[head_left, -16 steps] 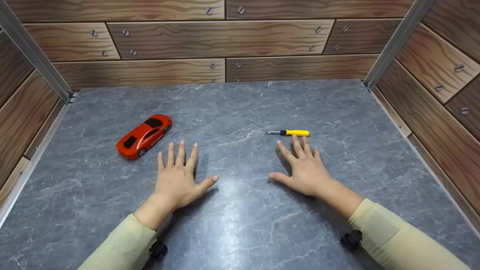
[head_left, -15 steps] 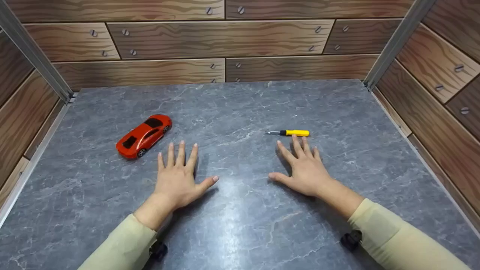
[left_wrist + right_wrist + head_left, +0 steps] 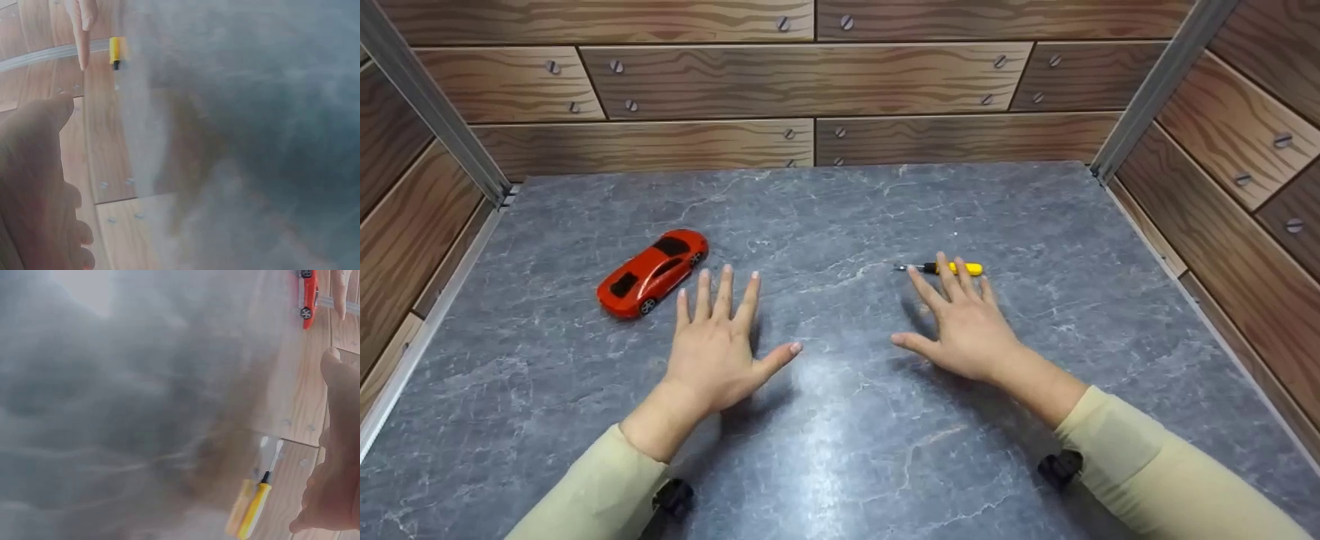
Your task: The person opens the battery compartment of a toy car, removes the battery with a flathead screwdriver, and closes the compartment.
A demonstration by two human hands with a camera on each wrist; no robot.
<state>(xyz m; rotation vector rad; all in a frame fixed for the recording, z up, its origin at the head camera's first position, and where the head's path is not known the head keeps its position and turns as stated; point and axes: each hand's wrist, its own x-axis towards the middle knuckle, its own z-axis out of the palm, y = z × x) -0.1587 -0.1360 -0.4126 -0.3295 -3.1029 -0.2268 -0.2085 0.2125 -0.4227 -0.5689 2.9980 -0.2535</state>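
A red toy car (image 3: 652,271) stands on the grey marbled table (image 3: 825,217) at the left, just beyond my left hand (image 3: 711,356). That hand is held flat over the table with its fingers straight and its thumb out to the side, holding nothing. My right hand (image 3: 971,330) is likewise outstretched above the surface. In the head view its fingertips cover part of a screwdriver (image 3: 975,268) with a yellow handle and black collar. The right wrist view shows this screwdriver (image 3: 256,509) lying on the table, apart from the hand.
Wood-patterned panels (image 3: 810,79) close off the back and both sides. Grey metal posts (image 3: 1140,86) rise at the two far corners. A black wrist strap piece (image 3: 1061,469) hangs under the right sleeve, and a similar one (image 3: 673,496) under the left.
Both hands have lifted from the table and shifted slightly forward. The right fingertips now overlap the screwdriver in the head view. The car and screwdriver stay where they were.
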